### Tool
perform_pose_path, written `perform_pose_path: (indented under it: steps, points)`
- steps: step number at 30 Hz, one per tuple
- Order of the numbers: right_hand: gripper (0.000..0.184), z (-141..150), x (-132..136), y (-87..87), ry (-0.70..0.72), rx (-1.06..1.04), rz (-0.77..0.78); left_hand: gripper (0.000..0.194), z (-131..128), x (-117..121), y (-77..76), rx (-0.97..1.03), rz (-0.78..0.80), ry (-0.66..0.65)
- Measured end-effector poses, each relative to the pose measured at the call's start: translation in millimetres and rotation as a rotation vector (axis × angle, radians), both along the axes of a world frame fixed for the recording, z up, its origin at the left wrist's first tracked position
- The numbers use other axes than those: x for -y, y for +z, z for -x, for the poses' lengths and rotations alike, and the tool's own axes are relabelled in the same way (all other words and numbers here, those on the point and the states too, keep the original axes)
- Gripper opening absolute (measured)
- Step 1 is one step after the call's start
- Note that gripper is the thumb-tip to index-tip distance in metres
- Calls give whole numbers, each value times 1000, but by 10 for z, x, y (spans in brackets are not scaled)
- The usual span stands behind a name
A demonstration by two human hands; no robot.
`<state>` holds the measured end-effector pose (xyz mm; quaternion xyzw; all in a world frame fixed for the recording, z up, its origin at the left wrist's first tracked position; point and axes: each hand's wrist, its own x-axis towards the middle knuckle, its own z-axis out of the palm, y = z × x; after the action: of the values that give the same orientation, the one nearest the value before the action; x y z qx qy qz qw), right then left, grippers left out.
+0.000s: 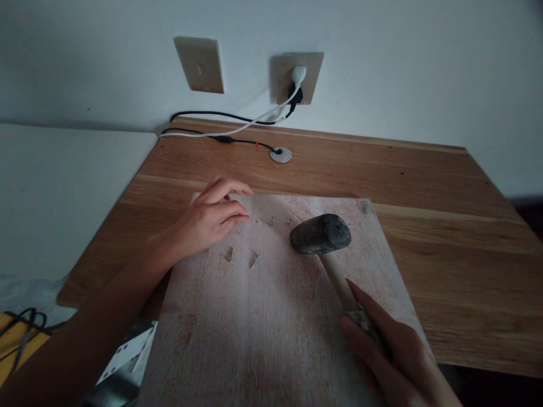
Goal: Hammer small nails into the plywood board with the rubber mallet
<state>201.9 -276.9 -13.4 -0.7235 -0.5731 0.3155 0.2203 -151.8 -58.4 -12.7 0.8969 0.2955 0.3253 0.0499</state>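
Observation:
My right hand (384, 350) is wrapped round the handle of a rubber mallet (321, 234), whose black head is over the far right part of a pale, worn wooden board (237, 333). At the board's far left, my left hand (214, 217) has its fingers apart, and nothing shows between them. Two small metal nails, one nail (230, 255) and another nail (254, 260), lie on the board just below that hand. Several small metal specks and holes run in a row near the far edge, between the left fingers and the mallet head.
The board rests on a brown wooden desk (458, 271) against a wall. Black and white cables (224, 138) run along its back to a wall socket (300, 79) and a round grommet (280, 155). A white surface (63, 198) adjoins at left; a yellow item (21, 345) with black cord is lower left.

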Motion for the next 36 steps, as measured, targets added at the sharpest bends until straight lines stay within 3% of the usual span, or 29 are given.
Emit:
perform_pose_path:
  steps: [11, 17, 21, 26, 29, 36]
  points:
    - [68, 107, 28, 20, -72, -31, -40, 20, -37, 14, 53, 6, -44, 20]
    - [65, 58, -22, 34, 43, -18, -50, 25, -23, 35, 58, 25, 35, 26]
    - [68, 139, -38, 85, -68, -23, -36, 16, -20, 2, 28, 7, 52, -28]
    - [67, 138, -94, 107, 44, -14, -31, 19, -30, -27, 0, -18, 39, -25]
    - [69, 114, -96, 108, 19, 15, -40, 16, -32, 5, 32, -33, 32, -5]
    - [71, 56, -36, 50, 3, 21, -8, 32, -61, 74, 77, -54, 10, 8]
